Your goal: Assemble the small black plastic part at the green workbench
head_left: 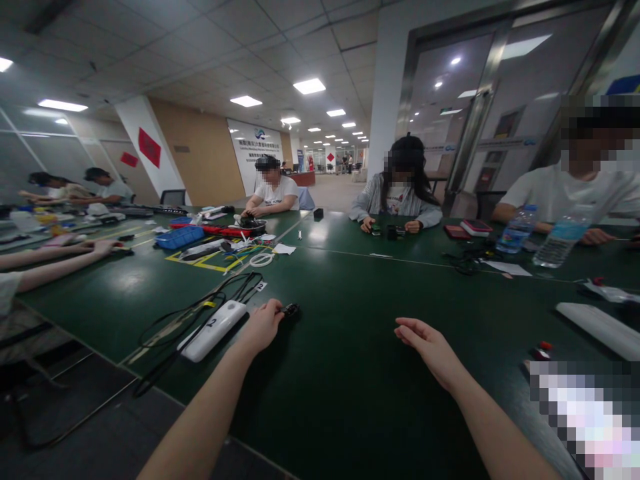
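On the green tabletop (345,373), my left hand (265,327) pinches a small dark object (291,309) with a shiny, metallic-looking part. Its kind is too small to make out, and the fingertips partly cover it. My right hand (427,343) hovers over the table to the right, fingers loosely stretched out, with nothing visible in them. Just left of my left wrist lies a white power strip (213,333) marked "2", with black cables (187,313) looped behind it.
Blue trays (180,237), a red case (220,231) and loose wires lie farther back left. Water bottles (563,240) stand at the right, near a white bar-shaped thing (605,330). Several people sit around the table; one person's arms (65,257) reach in from the left.
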`<act>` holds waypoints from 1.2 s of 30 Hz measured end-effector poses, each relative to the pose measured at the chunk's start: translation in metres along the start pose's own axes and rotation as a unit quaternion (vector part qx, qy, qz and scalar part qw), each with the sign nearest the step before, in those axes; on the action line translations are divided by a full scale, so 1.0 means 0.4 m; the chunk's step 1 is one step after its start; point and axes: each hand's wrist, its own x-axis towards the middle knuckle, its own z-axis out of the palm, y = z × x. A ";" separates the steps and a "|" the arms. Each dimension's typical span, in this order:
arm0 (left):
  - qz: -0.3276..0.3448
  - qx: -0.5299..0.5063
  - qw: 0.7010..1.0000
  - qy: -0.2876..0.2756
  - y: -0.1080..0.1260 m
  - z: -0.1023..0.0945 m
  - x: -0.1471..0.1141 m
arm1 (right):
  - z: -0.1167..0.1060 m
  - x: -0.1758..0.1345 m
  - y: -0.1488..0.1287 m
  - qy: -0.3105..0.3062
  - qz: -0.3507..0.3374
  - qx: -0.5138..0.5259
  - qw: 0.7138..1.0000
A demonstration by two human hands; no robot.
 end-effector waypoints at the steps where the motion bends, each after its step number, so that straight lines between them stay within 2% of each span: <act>1: 0.005 0.002 1.000 0.000 0.003 -0.003 -0.001 | -0.001 0.001 0.002 0.000 0.001 -0.003 1.000; 13: 0.002 -0.034 0.999 -0.020 0.008 -0.013 -0.012 | -0.005 0.004 0.006 0.001 0.009 -0.007 1.000; 23: 0.011 -0.009 1.000 -0.020 0.021 -0.015 -0.012 | -0.002 0.005 0.005 0.002 0.005 -0.005 1.000; 36: 0.025 -0.033 0.998 -0.049 0.037 -0.030 -0.019 | -0.009 0.008 0.013 -0.006 -0.001 -0.011 1.000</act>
